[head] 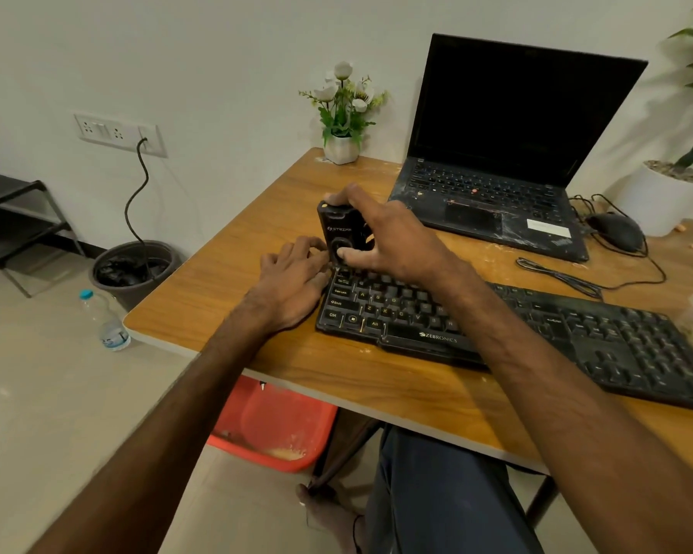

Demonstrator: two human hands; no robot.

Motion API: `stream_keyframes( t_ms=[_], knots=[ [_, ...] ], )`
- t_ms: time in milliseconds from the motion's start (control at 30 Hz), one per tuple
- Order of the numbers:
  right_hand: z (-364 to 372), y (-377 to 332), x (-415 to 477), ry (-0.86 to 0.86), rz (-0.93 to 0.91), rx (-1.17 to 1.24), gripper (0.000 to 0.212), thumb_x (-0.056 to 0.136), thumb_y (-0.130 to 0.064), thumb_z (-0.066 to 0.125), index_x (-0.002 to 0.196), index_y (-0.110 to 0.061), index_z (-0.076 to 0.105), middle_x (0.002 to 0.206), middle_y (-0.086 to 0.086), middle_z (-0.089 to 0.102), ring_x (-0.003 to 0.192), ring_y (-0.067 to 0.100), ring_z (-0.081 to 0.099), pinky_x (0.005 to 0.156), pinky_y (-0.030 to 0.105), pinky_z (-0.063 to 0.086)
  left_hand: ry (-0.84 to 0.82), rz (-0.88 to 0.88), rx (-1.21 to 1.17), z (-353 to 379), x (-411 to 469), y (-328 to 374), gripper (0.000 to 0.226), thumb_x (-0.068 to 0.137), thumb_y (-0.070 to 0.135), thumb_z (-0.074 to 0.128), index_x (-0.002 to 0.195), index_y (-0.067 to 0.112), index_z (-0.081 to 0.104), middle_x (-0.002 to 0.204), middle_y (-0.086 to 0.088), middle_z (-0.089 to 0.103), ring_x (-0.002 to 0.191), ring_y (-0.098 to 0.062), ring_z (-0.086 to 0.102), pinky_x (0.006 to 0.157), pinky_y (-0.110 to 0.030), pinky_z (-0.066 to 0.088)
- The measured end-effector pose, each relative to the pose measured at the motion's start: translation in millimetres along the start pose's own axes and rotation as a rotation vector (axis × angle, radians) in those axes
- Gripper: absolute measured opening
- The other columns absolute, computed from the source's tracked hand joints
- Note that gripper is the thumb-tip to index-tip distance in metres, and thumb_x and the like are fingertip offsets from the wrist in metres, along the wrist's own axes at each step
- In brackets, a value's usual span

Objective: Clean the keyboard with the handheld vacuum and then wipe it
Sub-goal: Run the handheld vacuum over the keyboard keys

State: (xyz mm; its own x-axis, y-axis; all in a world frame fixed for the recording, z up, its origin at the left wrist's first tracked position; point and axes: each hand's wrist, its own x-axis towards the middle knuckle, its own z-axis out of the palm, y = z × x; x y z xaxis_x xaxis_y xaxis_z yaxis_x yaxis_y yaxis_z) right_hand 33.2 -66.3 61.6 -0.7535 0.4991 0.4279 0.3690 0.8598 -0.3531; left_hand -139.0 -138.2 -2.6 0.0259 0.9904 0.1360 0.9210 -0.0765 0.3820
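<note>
Mid frame, our right hand (pixel 385 237) grips the vacuum (pixel 337 229) on the keyboard (pixel 393 309)'s left end; our left hand (pixel 293 273) fingers curl beside it, hold unclear. We think vacuuming just started; wiping not done yet

The left hand (pixel 293 281), right hand (pixel 393 241) and both forearms (pixel 157 425) are uncovered along their visible length. Dark navy fabric trousers (pixel 437 493) cover the leg. The bare foot (pixel 329 513) carries a thin dark thread anklet (pixel 356 527) at the ankle.

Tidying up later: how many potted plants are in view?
2: a small white pot of white flowers at the wooden desk's back edge; a large white round planter far right, partly cropped.
</note>
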Motion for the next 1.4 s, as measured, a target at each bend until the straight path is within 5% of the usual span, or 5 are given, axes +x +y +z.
stream_keyframes(
  t_ms=[167, 333, 567, 1167, 1400],
  knots=[
    [0.4, 11.2, 3.2, 0.057, 0.03, -0.133, 0.065, 0.083, -0.021, 0.075, 0.137, -0.022, 0.04, 0.123, 0.008, 0.063, 0.1, 0.019, 0.065, 0.076, 0.028, 0.057, -0.011, -0.013, -0.044, -0.2, -0.3, -1.7, 0.067, 0.089, 0.047, 0.016, 0.147, 0.031, 0.044, 0.158, 0.004, 0.025, 0.141, -0.015, 0.025, 0.117, -0.048, 0.011],
    [-4.0, -0.1, -15.8, 0.102, 0.017, 0.095, 0.063, 0.083, -0.023, 0.077, 0.134, -0.019, 0.042, 0.13, 0.0, 0.058, 0.104, 0.01, 0.063, 0.08, 0.015, 0.053, 0.011, 0.011, -0.049, 5.3, 1.9, -5.1, 0.065, 0.092, 0.051, 0.015, 0.144, 0.03, 0.048, 0.157, 0.001, 0.028, 0.14, -0.016, 0.027, 0.117, -0.049, 0.012],
    [-10.1, 15.6, -16.0, 0.094, 0.089, -0.081, 0.064, 0.083, -0.023, 0.076, 0.135, -0.023, 0.039, 0.125, 0.009, 0.062, 0.101, 0.019, 0.065, 0.079, 0.033, 0.059, -0.003, 0.004, -0.057, 1.8, 2.0, -4.5, 0.069, 0.089, 0.052, 0.017, 0.148, 0.029, 0.045, 0.155, 0.002, 0.034, 0.141, -0.016, 0.027, 0.119, -0.048, 0.01],
    [-17.7, -2.1, -39.8, 0.203, 0.194, 0.027, 0.062, 0.083, -0.022, 0.076, 0.135, -0.02, 0.042, 0.121, 0.006, 0.062, 0.093, 0.009, 0.062, 0.065, 0.004, 0.049, 0.03, 0.035, -0.037, 6.4, 4.7, -7.2, 0.087, 0.079, 0.064, 0.003, 0.147, 0.03, 0.045, 0.152, 0.001, 0.04, 0.139, -0.018, 0.032, 0.118, -0.053, 0.015],
    [-3.5, -9.9, -49.8, 0.21, 0.243, -0.047, 0.063, 0.087, -0.022, 0.072, 0.14, -0.024, 0.038, 0.121, 0.013, 0.062, 0.092, 0.019, 0.067, 0.066, 0.024, 0.06, 0.05, 0.053, 0.01, 8.6, 4.3, -11.6, 0.084, 0.083, 0.064, 0.003, 0.147, 0.029, 0.045, 0.15, 0.001, 0.043, 0.136, -0.018, 0.036, 0.115, -0.055, 0.019]
  ],
)
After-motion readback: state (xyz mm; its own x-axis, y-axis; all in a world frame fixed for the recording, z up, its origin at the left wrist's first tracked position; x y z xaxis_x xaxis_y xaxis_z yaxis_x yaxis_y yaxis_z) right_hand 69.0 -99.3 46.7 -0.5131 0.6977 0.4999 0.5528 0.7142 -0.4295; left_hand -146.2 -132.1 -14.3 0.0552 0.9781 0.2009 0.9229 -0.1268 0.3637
